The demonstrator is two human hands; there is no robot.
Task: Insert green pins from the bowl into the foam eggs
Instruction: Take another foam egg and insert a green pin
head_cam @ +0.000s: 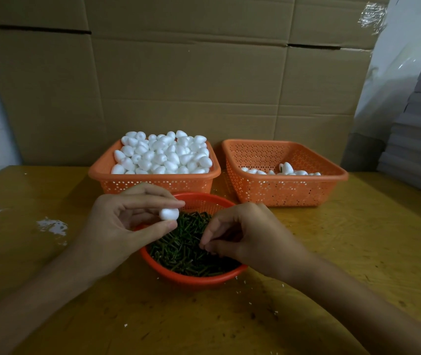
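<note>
Desk: scuffed wood, slight sheen. 12 o'clock basket & 1 o'clock basket: perforated plastic. Foam eggs: matt.

The left hand and right hand are bare, and each joins a bare forearm, the left forearm and the right forearm, uncovered from wrist to frame edge. The arms look slim and smooth, and the fingers are slender. The fingernails on the right hand's fingertips appear short and plain, though the dim light blurs finer detail.
</note>
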